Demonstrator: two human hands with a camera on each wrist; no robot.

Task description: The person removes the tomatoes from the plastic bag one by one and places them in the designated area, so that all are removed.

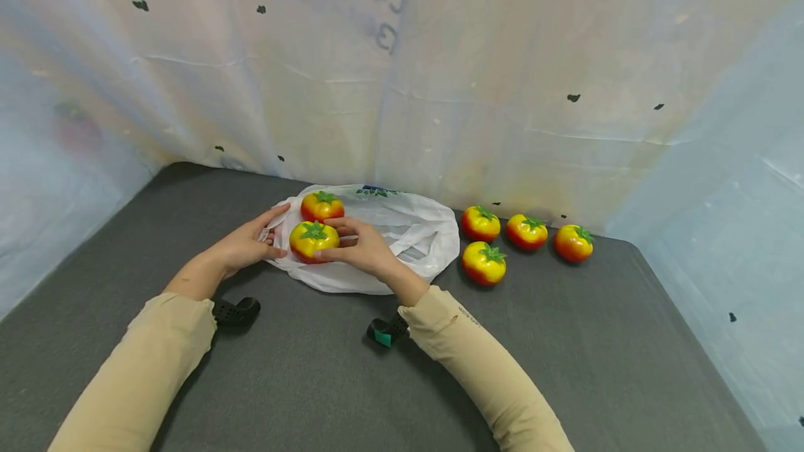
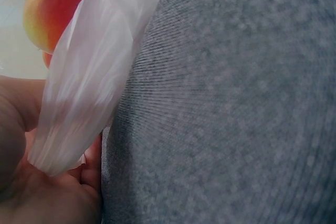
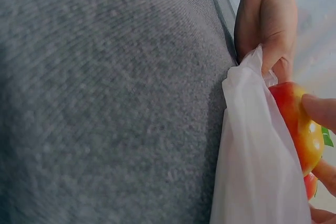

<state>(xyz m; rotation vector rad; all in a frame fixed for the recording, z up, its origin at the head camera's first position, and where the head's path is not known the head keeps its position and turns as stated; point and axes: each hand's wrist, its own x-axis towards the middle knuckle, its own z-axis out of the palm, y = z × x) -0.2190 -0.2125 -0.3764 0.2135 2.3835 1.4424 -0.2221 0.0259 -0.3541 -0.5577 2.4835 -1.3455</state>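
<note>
right hand [image 1: 366, 247] pinches nearer tomato [image 1: 312, 241] (left hand [image 1: 243, 244] grips bag [image 1: 352, 280])

Grey table [image 1: 308, 382]; pale sheeting [image 1: 465, 54] behind it, bearing small dark flecks [image 1: 574, 98].

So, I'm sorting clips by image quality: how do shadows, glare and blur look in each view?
Head: fairly sharp, with soft dark shadows beside the sleeves and under the loose tomatoes; left wrist: the table looks soft and grainy, especially toward the right; right wrist: small white glare spots on the held tomato, the table blurred toward the left.
</note>
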